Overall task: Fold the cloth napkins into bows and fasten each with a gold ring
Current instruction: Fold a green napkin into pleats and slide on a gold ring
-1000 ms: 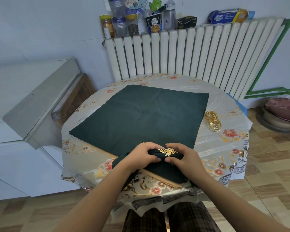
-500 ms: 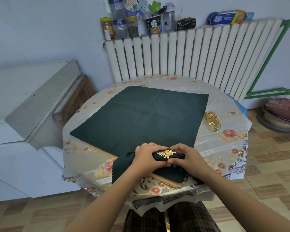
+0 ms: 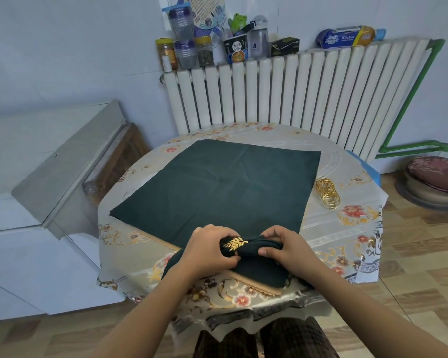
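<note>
Both hands (image 3: pixel 246 250) grip bunched green napkin (image 3: pixel 259 264) through leaf-embossed gold ring (image 3: pixel 234 244).

Round table (image 3: pixel 130 244) under a glossy floral cover, white ribbed radiator (image 3: pixel 295 91) behind it against a white tiled wall (image 3: pixel 62 47), jars and bottles (image 3: pixel 186 51) lined along the radiator top, green pipe (image 3: pixel 411 99) at right, white cabinet (image 3: pixel 23 254) at left, wood-pattern floor (image 3: pixel 424 254), cushioned stool (image 3: pixel 435 179) at far right.

On the floral-covered bench (image 3: pixel 130 244), the left hand (image 3: pixel 207 250) and right hand (image 3: pixel 285 248) grip a gathered dark green napkin (image 3: pixel 256 250) wearing a gold leaf ring (image 3: pixel 234 244), near a flat napkin (image 3: pixel 217 187) and stacked gold rings (image 3: pixel 327 192).
</note>
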Action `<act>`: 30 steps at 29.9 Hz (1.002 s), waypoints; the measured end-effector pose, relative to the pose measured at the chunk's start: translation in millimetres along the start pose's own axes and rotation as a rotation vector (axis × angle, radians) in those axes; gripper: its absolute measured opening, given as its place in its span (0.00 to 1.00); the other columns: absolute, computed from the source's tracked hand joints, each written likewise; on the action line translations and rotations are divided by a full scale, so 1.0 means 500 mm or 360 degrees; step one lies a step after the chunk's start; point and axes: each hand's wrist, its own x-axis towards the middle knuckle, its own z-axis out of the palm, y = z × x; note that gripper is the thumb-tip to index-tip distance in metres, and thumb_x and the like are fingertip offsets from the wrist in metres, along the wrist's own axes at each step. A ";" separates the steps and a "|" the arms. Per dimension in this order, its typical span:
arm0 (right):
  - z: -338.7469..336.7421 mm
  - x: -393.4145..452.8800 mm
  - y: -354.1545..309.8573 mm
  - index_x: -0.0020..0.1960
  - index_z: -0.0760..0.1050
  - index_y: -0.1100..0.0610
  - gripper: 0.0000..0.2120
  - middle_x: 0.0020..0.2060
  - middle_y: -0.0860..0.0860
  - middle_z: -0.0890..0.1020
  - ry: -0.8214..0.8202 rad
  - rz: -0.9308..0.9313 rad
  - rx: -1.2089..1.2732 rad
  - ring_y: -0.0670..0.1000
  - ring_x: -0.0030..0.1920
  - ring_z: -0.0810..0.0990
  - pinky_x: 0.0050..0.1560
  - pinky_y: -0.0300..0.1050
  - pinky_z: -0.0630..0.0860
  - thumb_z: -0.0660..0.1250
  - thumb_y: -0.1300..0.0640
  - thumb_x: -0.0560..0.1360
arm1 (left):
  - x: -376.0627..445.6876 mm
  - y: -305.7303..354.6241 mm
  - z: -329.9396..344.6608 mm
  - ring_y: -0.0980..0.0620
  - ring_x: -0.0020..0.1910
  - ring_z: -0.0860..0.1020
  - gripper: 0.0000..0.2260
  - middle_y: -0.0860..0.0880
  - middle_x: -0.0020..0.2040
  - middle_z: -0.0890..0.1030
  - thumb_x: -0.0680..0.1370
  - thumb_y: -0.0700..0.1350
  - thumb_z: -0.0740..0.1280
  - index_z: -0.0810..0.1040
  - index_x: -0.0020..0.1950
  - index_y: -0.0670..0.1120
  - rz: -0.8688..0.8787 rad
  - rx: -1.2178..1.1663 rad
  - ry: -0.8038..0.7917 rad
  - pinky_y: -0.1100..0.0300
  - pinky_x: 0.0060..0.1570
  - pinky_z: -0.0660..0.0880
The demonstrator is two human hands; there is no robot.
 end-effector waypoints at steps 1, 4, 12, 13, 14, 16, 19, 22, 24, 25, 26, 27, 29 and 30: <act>-0.001 0.000 -0.001 0.49 0.75 0.52 0.12 0.39 0.37 0.80 0.0006 0.0001 0.0000 0.34 0.38 0.78 0.36 0.26 0.70 0.75 0.57 0.69 | -0.003 -0.007 -0.005 0.61 0.51 0.71 0.16 0.64 0.50 0.79 0.68 0.56 0.71 0.77 0.55 0.60 -0.0019 0.0010 0.0005 0.58 0.58 0.65; -0.002 -0.003 -0.006 0.50 0.75 0.52 0.13 0.40 0.37 0.80 0.0016 -0.0009 -0.0009 0.35 0.41 0.77 0.37 0.25 0.69 0.75 0.56 0.69 | -0.010 -0.015 -0.016 0.60 0.57 0.70 0.20 0.64 0.55 0.76 0.69 0.59 0.71 0.75 0.60 0.61 -0.0017 0.0135 -0.0011 0.60 0.58 0.64; 0.000 -0.016 -0.038 0.70 0.64 0.43 0.32 0.61 0.39 0.71 0.0081 -0.0411 -0.0874 0.45 0.62 0.67 0.61 0.40 0.63 0.70 0.39 0.69 | -0.057 -0.046 -0.018 0.60 0.59 0.69 0.18 0.57 0.57 0.71 0.75 0.49 0.69 0.74 0.64 0.54 -0.0085 -0.0292 0.0092 0.64 0.62 0.66; 0.004 -0.012 -0.047 0.69 0.65 0.42 0.32 0.62 0.39 0.71 0.0110 -0.0524 -0.0908 0.46 0.63 0.66 0.61 0.41 0.59 0.69 0.37 0.68 | -0.060 -0.046 -0.018 0.61 0.58 0.70 0.16 0.57 0.57 0.72 0.76 0.46 0.68 0.75 0.63 0.54 -0.0064 -0.0329 0.0080 0.67 0.61 0.66; 0.011 -0.007 -0.057 0.68 0.67 0.42 0.31 0.63 0.39 0.71 0.0107 -0.0605 -0.0898 0.46 0.63 0.65 0.60 0.41 0.57 0.69 0.36 0.68 | -0.063 -0.046 -0.019 0.62 0.57 0.71 0.15 0.58 0.56 0.74 0.76 0.43 0.68 0.76 0.62 0.53 -0.0052 -0.0364 0.0088 0.70 0.60 0.66; 0.031 0.005 -0.074 0.66 0.72 0.43 0.28 0.61 0.40 0.74 0.0061 -0.0695 -0.0854 0.46 0.62 0.66 0.59 0.41 0.56 0.69 0.37 0.68 | -0.059 -0.044 -0.020 0.64 0.55 0.74 0.14 0.58 0.54 0.78 0.77 0.40 0.66 0.79 0.60 0.53 -0.0076 -0.0488 0.0179 0.75 0.56 0.66; 0.063 0.019 -0.087 0.62 0.77 0.47 0.22 0.56 0.43 0.79 0.0067 -0.0714 -0.0765 0.45 0.60 0.71 0.59 0.39 0.57 0.70 0.42 0.70 | -0.055 -0.046 -0.021 0.66 0.54 0.76 0.14 0.58 0.52 0.81 0.78 0.37 0.64 0.82 0.57 0.53 -0.0170 -0.0660 0.0332 0.74 0.55 0.69; 0.068 0.023 -0.075 0.59 0.79 0.50 0.17 0.54 0.44 0.81 0.0099 -0.0672 -0.0551 0.44 0.58 0.73 0.58 0.34 0.61 0.71 0.47 0.71 | -0.057 -0.056 -0.011 0.65 0.52 0.77 0.14 0.57 0.51 0.82 0.77 0.35 0.64 0.83 0.53 0.51 -0.0182 -0.0605 0.0350 0.71 0.55 0.72; 0.068 0.018 -0.063 0.58 0.79 0.51 0.15 0.52 0.44 0.81 0.0129 -0.0693 -0.0487 0.44 0.55 0.75 0.58 0.34 0.63 0.71 0.49 0.72 | -0.063 -0.059 -0.003 0.65 0.53 0.76 0.13 0.55 0.52 0.82 0.76 0.35 0.64 0.84 0.53 0.49 -0.0158 -0.0541 0.0362 0.74 0.55 0.70; 0.070 0.016 -0.055 0.57 0.80 0.51 0.15 0.51 0.44 0.82 0.0150 -0.0719 -0.0460 0.43 0.54 0.75 0.59 0.36 0.66 0.71 0.50 0.72 | -0.068 -0.058 0.000 0.66 0.53 0.76 0.13 0.56 0.53 0.81 0.77 0.36 0.64 0.84 0.53 0.48 -0.0154 -0.0528 0.0361 0.76 0.54 0.69; 0.075 0.014 -0.049 0.57 0.80 0.51 0.14 0.50 0.43 0.82 0.0174 -0.0746 -0.0430 0.42 0.53 0.75 0.59 0.38 0.67 0.71 0.51 0.72 | -0.073 -0.059 0.003 0.67 0.54 0.75 0.12 0.57 0.53 0.81 0.77 0.37 0.64 0.83 0.54 0.48 -0.0157 -0.0532 0.0353 0.77 0.55 0.67; 0.078 0.012 -0.043 0.56 0.80 0.51 0.13 0.49 0.43 0.82 0.0196 -0.0761 -0.0404 0.41 0.52 0.75 0.58 0.39 0.68 0.71 0.51 0.72 | -0.077 -0.058 0.006 0.68 0.55 0.74 0.10 0.58 0.54 0.80 0.77 0.40 0.65 0.83 0.55 0.48 -0.0153 -0.0530 0.0342 0.77 0.55 0.66; 0.082 0.009 -0.035 0.56 0.80 0.51 0.13 0.48 0.42 0.81 0.0219 -0.0784 -0.0396 0.39 0.50 0.74 0.57 0.38 0.67 0.70 0.50 0.73 | -0.081 -0.059 0.013 0.67 0.55 0.74 0.10 0.59 0.54 0.79 0.77 0.44 0.67 0.82 0.57 0.48 -0.0132 -0.0503 0.0365 0.77 0.57 0.65; 0.084 0.009 -0.033 0.56 0.79 0.51 0.13 0.48 0.42 0.81 0.0215 -0.0797 -0.0413 0.40 0.50 0.74 0.57 0.38 0.67 0.69 0.50 0.73 | -0.083 -0.060 0.017 0.67 0.55 0.74 0.09 0.59 0.54 0.79 0.77 0.44 0.68 0.82 0.56 0.48 -0.0143 -0.0514 0.0397 0.77 0.57 0.66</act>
